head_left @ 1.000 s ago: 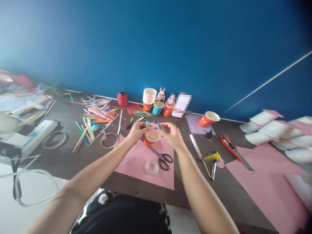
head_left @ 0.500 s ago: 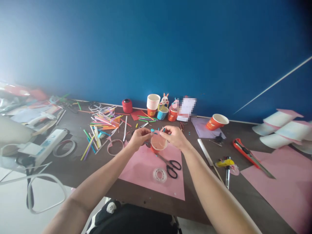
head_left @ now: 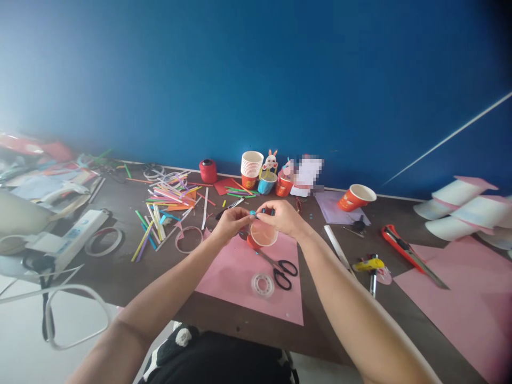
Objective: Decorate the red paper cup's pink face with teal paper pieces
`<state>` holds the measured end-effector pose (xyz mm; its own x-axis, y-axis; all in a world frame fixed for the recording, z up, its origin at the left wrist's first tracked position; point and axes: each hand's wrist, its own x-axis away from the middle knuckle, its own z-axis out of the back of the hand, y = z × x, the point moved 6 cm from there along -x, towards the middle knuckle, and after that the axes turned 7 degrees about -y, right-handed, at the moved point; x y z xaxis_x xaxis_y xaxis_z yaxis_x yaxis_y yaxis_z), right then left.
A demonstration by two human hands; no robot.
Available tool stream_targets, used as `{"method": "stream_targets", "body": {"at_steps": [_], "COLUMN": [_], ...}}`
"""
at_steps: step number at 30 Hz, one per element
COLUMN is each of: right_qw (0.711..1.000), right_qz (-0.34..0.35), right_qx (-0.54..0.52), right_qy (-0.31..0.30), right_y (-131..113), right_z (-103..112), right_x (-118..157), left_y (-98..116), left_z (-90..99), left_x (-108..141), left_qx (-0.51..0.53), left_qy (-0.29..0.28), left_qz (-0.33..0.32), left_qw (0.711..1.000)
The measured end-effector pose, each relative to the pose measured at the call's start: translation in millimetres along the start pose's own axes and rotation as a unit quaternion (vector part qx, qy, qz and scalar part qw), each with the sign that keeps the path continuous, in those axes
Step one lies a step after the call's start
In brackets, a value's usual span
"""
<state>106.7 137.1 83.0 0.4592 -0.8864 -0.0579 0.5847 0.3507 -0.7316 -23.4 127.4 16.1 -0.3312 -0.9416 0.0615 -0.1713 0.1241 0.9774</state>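
Over the pink paper (head_left: 240, 272), my left hand (head_left: 233, 223) and my right hand (head_left: 282, 217) meet with fingertips pinched close together. A small blue piece (head_left: 252, 213), too small to make out in detail, sits at the fingertips of my left hand. The right thumb and finger press close beside it; whether they grip the same piece is unclear. Just below the hands stands an orange-red paper cup (head_left: 263, 236), its open mouth toward me. Black-handled scissors (head_left: 285, 273) and a clear tape roll (head_left: 263, 285) lie on the pink paper.
Left are loose coloured sticks (head_left: 172, 192), a tape ring (head_left: 189, 240) and a power strip (head_left: 82, 234). Stacked paper cups (head_left: 252, 165) and a red thread spool (head_left: 208, 171) stand by the wall. Right are another cup (head_left: 356, 198), a red box cutter (head_left: 412, 253) and white paper cylinders (head_left: 460, 213).
My right hand has moved slightly left, bringing its fingertips up to the blue piece at my left fingertips. The cup's mouth is now seen a little lower and less covered.
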Motion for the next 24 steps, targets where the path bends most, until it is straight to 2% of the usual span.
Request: {"method": "stream_targets", "body": {"at_steps": [10, 21, 24], "right_qw": [1.000, 0.999, 0.999], "right_qz": [-0.011, -0.027, -0.017], "right_qx": [0.007, 0.033, 0.004], "right_qy": [-0.013, -0.021, -0.037], "right_y": [0.0, -1.9, -3.5], "right_z": [-2.7, -1.8, -2.1], "right_x": [-1.1, 1.6, 3.7], "left_y": [0.7, -1.9, -2.8], "left_z": [-0.3, -2.0, -1.9], "left_x": [-0.3, 4.0, 4.7], "left_qx": [0.005, 0.019, 0.035], "left_qy": [-0.010, 0.007, 0.009], "left_qz": [-0.004, -0.001, 0.006], "left_qw": [1.000, 1.000, 0.999]}}
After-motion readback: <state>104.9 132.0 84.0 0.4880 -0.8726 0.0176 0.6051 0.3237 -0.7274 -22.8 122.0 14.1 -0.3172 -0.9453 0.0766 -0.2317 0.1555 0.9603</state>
